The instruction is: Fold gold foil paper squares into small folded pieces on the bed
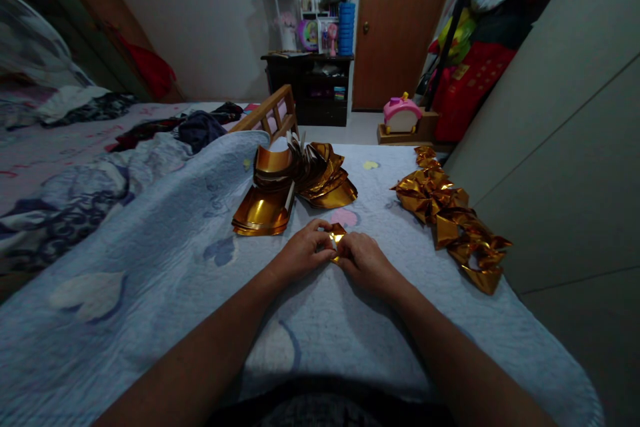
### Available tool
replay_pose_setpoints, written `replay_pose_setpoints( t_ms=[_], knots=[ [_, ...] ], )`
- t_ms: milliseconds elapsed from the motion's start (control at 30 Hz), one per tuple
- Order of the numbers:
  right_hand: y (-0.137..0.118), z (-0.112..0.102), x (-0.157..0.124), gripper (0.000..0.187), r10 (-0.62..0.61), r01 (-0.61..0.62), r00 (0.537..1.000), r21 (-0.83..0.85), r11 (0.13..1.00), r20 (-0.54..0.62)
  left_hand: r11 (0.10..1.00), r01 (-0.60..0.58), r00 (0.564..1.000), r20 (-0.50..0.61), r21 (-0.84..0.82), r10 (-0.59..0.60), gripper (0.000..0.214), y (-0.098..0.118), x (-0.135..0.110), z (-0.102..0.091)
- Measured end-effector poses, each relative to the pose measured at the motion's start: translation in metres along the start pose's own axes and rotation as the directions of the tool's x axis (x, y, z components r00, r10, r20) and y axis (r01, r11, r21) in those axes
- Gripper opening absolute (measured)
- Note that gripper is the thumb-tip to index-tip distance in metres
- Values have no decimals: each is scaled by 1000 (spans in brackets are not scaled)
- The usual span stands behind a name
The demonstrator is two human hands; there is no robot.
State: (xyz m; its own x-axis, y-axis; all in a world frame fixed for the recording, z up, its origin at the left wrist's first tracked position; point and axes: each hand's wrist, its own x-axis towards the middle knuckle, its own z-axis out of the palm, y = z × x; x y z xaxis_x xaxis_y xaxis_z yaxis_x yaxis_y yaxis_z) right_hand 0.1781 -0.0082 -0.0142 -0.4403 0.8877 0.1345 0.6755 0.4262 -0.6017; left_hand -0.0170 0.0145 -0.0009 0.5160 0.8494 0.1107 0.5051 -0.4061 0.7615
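Note:
Between my two hands, low over the bed, is a small piece of gold foil paper (338,232), partly folded and mostly covered by my fingers. My left hand (306,250) pinches its left side. On its right side, my right hand (367,260) grips with curled fingers. Beyond my left hand lies a fanned pile of flat gold foil sheets (267,207), some curling up. Off to the right, a heap of folded gold foil pieces (440,203) stretches along the bed's edge.
A blue quilt (325,333) with heart patterns covers the bed under everything. Crumpled clothes (200,130) lie at the left. A wooden rail (270,110) stands behind the sheets, with a dark cabinet (310,90) farther back. A pink toy (403,113) sits near the door; a pale cabinet (565,127) borders the right.

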Motion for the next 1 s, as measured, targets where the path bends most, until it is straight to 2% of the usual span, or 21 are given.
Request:
replay_pose_setpoints(
  t_ms=[233,500,1000],
  knots=[
    [-1,1,0,9,4,-5,1000,-29,1000,-13,999,26,1000,-12,24,-25,8,4,1,1],
    [-1,-4,1,8,29,-30,1000,92,995,6,997,53,998,-23,53,-52,9,6,1,3],
    [-5,-5,0,7,67,-68,998,74,995,21,997,51,998,-30,64,-49,12,3,2,5]
  ],
)
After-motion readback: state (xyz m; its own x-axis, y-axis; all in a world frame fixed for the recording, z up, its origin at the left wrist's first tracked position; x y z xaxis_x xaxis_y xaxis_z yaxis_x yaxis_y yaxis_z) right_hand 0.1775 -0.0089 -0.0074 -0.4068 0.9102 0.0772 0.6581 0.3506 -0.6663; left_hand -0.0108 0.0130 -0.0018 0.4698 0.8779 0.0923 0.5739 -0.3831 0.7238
